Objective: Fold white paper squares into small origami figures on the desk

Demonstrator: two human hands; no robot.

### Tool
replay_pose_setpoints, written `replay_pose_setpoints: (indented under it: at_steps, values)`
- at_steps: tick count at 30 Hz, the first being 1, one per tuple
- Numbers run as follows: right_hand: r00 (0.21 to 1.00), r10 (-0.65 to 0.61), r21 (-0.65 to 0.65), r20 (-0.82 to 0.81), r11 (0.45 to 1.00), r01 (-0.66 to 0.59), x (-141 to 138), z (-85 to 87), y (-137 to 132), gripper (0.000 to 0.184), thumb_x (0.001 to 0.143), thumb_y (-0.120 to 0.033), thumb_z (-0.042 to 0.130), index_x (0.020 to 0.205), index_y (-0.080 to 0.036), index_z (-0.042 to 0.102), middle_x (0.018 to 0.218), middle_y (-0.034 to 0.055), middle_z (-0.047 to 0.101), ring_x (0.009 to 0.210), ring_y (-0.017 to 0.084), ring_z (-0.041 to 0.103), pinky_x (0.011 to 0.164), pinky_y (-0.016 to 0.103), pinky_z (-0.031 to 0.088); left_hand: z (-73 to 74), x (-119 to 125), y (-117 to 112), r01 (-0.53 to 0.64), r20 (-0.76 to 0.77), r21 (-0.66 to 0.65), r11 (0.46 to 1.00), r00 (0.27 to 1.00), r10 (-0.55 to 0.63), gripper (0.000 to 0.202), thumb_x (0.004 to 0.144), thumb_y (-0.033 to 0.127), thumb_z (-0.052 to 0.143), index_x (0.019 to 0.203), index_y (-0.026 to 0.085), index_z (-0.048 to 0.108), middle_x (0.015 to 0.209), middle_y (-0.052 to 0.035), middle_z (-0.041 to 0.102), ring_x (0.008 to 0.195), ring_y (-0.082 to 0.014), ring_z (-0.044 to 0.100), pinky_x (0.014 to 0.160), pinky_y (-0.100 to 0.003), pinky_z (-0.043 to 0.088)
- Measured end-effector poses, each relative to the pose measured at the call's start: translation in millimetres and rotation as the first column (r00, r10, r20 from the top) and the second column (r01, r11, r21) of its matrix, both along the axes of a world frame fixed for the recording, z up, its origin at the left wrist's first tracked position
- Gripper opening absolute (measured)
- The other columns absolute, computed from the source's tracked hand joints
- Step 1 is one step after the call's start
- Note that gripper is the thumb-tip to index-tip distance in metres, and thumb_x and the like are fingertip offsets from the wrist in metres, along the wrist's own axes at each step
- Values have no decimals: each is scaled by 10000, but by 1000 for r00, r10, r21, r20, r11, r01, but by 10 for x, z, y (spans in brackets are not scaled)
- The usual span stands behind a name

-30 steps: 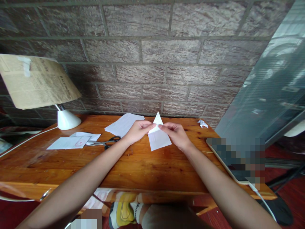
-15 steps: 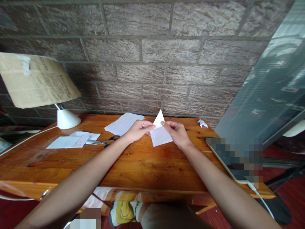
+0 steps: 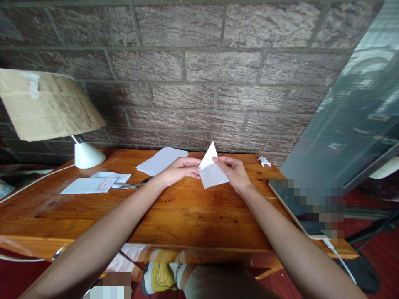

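Observation:
A white sheet of folded paper [image 3: 214,176] is held up above the middle of the desk, with a pointed triangular flap at its top and a squarer part below. My right hand [image 3: 232,170] pinches it at the right side, thumb on the front face and the other fingers behind. At the left edge, my left hand [image 3: 183,170] has its thumb and fingertips closed against the paper near the fold; some fingertips are hidden there.
On the wooden desk [image 3: 193,224] lie a paper stack [image 3: 162,160], scissors [image 3: 126,186], paper pieces [image 3: 87,185] and a lamp [image 3: 89,155] to the left. A small folded paper figure [image 3: 264,161] and a tablet [image 3: 293,203] with a cable are at right. A brick wall stands behind.
The folded paper has shifted slightly right and tilted a little. My left thumb has slid from the paper's front to its left edge, while my right hand keeps its pinch.

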State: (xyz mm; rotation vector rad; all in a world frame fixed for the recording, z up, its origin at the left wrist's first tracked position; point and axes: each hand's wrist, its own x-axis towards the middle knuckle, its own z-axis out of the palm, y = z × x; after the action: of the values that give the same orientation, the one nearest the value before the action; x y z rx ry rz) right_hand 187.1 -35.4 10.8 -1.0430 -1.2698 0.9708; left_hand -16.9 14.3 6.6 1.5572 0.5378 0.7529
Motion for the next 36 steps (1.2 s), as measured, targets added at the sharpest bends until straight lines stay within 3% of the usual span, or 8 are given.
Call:
replay_pose_setpoints:
  at_steps: [5, 8, 12, 16, 21, 26, 30, 36]
  values:
    - [994, 82, 10, 72, 997, -83, -40, -27, -11, 374, 739, -529, 698, 794, -160, 723, 715, 27, 693, 579, 130, 554, 524, 243, 415, -17, 53, -27, -75, 47, 63, 995, 996, 72, 322, 768, 375, 726, 1009, 161, 737, 921, -81, 740, 816, -186, 680, 754, -300, 530]
    - [994, 70, 66, 81, 995, -75, -32, -37, 11, 369, 822, -500, 609, 996, -187, 699, 815, 40, 715, 661, 157, 605, 580, 265, 469, -35, 67, -18, -155, 49, 57, 986, 987, 152, 328, 744, 392, 744, 969, 153, 743, 879, -77, 742, 775, -188, 677, 731, -304, 527]
    - [990, 13, 201, 143, 979, -42, 58, -28, 44, 438, 863, -310, 533, 1298, -260, 518, 1002, 48, 710, 754, 170, 641, 692, 317, 521, -52, 47, 39, -251, 123, -35, 967, 959, 254, 376, 705, 395, 778, 987, 149, 737, 941, -89, 743, 829, -198, 682, 793, -336, 532]
    - [956, 137, 266, 261, 941, -208, 119, -6, 21, 563, 801, -180, 570, 1339, -300, 457, 1278, 72, 592, 985, 194, 647, 877, 371, 508, -51, 24, 79, -315, 195, -125, 941, 922, 335, 406, 657, 375, 818, 986, 152, 732, 948, -87, 745, 839, -192, 686, 834, -354, 535]
    - [894, 204, 272, 400, 905, -328, 97, -7, -27, 511, 793, -250, 666, 1283, -298, 531, 1300, 70, 562, 1086, 228, 602, 846, 342, 528, -30, 17, 67, -295, 202, -144, 945, 926, 320, 419, 662, 366, 820, 1001, 139, 723, 906, -82, 746, 796, -179, 689, 809, -347, 550]
    - [851, 103, 322, 514, 897, -303, 77, -11, -34, 326, 781, -334, 712, 1095, -257, 669, 1123, 76, 651, 971, 227, 627, 811, 333, 515, -18, 24, 40, -288, 194, -143, 947, 930, 312, 451, 651, 370, 829, 1020, 137, 715, 910, -84, 748, 801, -195, 699, 828, -378, 551]
    - [860, 63, 361, 507, 890, -278, 76, 3, -35, 226, 765, -351, 733, 958, -236, 711, 1054, 77, 681, 909, 216, 648, 788, 313, 494, -17, 43, 15, -213, 200, -140, 967, 950, 239, 473, 654, 356, 830, 1054, 138, 706, 940, -89, 749, 837, -207, 702, 887, -415, 533]
    - [836, 72, 355, 544, 883, -307, 53, -16, -38, 280, 738, -353, 763, 993, -243, 725, 1056, 77, 680, 896, 214, 654, 790, 314, 493, -31, 49, 27, -273, 237, -126, 954, 925, 296, 458, 652, 356, 828, 1039, 144, 707, 950, -85, 752, 884, -218, 700, 928, -435, 520]
